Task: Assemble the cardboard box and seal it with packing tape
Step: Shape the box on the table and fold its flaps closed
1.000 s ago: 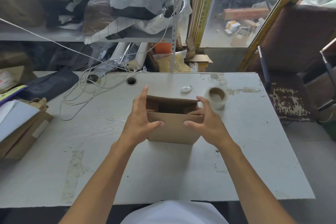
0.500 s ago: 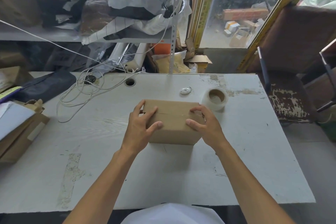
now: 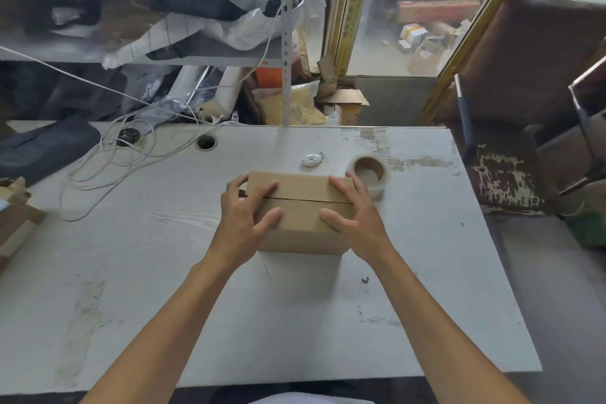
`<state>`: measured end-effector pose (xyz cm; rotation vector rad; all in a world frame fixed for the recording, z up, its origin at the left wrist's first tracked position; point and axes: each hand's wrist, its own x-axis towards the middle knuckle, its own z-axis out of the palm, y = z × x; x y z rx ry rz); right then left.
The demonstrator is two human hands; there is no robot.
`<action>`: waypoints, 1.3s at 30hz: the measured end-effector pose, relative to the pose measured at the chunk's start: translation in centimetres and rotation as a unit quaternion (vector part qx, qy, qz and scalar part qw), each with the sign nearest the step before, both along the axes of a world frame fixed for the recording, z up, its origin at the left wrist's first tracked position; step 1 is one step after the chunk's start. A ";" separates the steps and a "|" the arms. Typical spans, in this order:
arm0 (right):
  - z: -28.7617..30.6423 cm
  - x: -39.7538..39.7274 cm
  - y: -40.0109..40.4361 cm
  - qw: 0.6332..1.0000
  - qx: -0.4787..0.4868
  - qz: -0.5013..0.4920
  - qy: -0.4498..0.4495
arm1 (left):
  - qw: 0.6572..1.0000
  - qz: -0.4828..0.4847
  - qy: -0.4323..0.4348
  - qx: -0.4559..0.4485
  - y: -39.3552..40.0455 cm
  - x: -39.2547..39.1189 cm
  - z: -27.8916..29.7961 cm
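A small brown cardboard box (image 3: pixel 300 207) stands on the white table (image 3: pixel 164 256), its two top flaps folded down and meeting at a seam across the middle. My left hand (image 3: pixel 244 216) lies over the box's left end, fingers spread on the flaps and thumb on the near flap. My right hand (image 3: pixel 352 211) covers the right end the same way, fingers flat on top. A roll of clear packing tape (image 3: pixel 369 172) lies flat just behind the box's right corner, untouched.
A small white round object (image 3: pixel 311 160) sits behind the box. Tangled white cable (image 3: pixel 108 161) and a dark bag (image 3: pixel 42 147) lie at the back left, cardboard (image 3: pixel 16 229) at the left edge. A cable hole (image 3: pixel 206 143) is in the tabletop. Cluttered shelves stand behind.
The flaps, open a second ago, have been folded down flat. Both hands have moved onto the closed top and slid slightly outward toward the box's ends.
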<state>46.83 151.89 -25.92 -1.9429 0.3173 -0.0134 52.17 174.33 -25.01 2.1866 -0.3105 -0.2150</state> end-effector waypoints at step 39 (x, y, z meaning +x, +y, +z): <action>-10.4 6.2 -13.7 0.956 -0.274 0.031 0.100 | 0.921 -0.084 -0.171 0.340 -6.7 -0.7 -0.5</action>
